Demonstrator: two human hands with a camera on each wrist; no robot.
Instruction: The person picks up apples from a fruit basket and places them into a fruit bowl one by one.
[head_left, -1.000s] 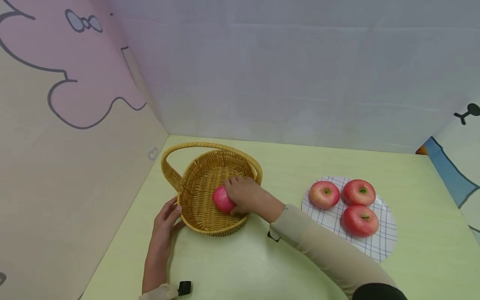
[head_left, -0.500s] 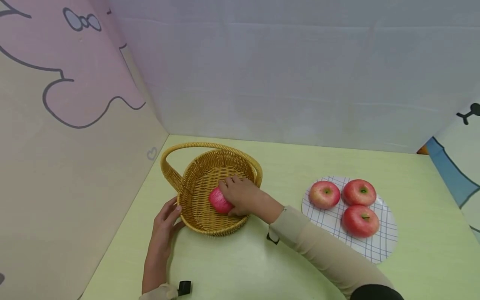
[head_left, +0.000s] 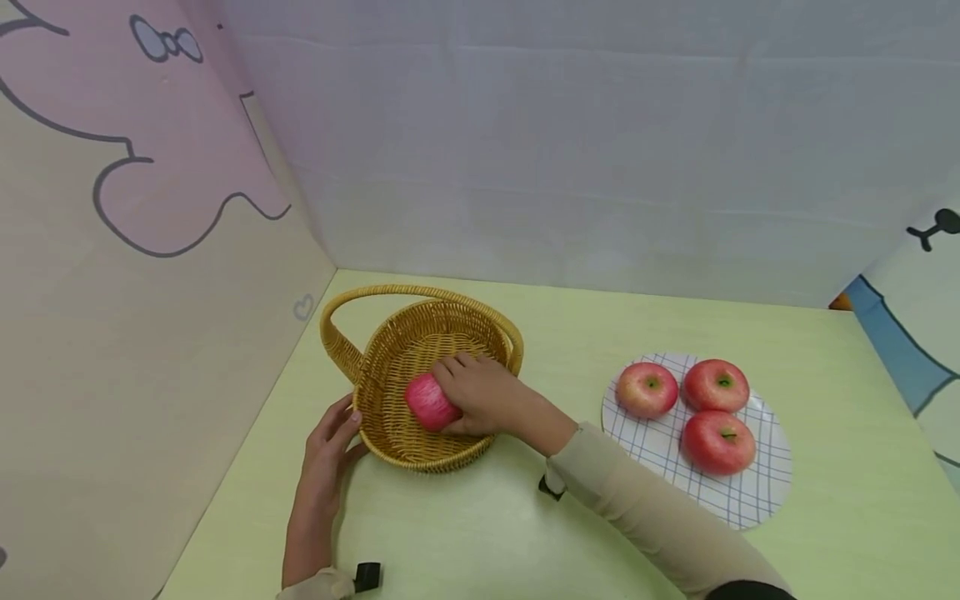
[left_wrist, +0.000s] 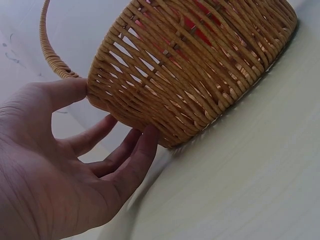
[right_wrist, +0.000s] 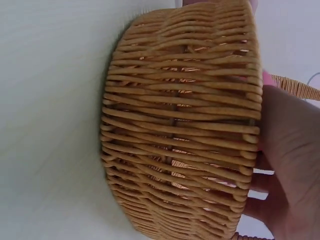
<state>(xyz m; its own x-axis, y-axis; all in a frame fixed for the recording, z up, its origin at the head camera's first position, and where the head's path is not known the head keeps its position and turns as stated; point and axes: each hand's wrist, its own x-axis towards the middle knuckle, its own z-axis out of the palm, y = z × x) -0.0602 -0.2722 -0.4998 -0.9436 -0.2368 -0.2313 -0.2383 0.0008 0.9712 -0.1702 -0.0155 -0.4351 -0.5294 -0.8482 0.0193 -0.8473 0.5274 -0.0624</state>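
A round wicker basket (head_left: 397,446) with an arched handle stands on the table; its woven side (left_wrist: 200,70) fills much of both wrist views. My left hand (head_left: 330,446) holds its left edge, thumb at the rim and curled fingers against the outer wall. Reaching over the right rim, my right hand (head_left: 480,396) grips a pinkish-red apple (head_left: 429,402) inside the basket. The fingers lie over the apple's top and right side, and the palm side is hidden. In the right wrist view the basket wall mostly covers the apple.
To the right lies a round white plate (head_left: 765,483) with a blue grid pattern. Three red apples (head_left: 718,443) rest on it. Walls with cartoon drawings bound the pale table (head_left: 465,533) at the back and both sides.
My right hand has moved slightly left inside the basket, carrying the apple with it. The left hand and the basket keep their places.
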